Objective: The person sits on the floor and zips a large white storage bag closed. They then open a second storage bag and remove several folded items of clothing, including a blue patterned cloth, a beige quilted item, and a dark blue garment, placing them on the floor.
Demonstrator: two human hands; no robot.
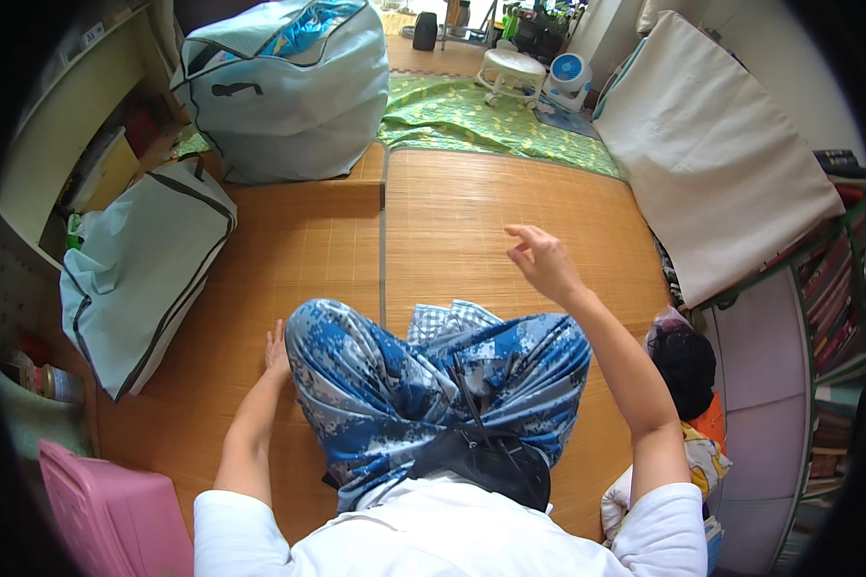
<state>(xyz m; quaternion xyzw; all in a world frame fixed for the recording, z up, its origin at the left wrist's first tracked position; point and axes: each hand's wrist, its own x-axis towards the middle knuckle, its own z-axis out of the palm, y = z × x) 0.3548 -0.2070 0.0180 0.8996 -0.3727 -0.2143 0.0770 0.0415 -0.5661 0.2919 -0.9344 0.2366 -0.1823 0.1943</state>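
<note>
My left hand [277,350] rests on the brown bamboo mat [317,245] beside my left knee, which partly hides it; no object shows in it. Raised in front of my right knee, my right hand [543,261] has its fingers loosely curled and apart, with nothing between them. I sit cross-legged in blue camouflage trousers [361,375]. A blue-and-white checked cloth [433,321] pokes out from beneath my legs. At my waist lies a black pouch [491,461].
Two pale zippered storage bags stand at left, the upright one [296,115] stuffed with blue fabric, the other [159,267] leaning. A pink plastic bin [123,512] sits lower left. To the right are a cloth-covered panel [714,159] and a bookshelf [830,310]. A stool [512,65] and fan [569,79] stand ahead.
</note>
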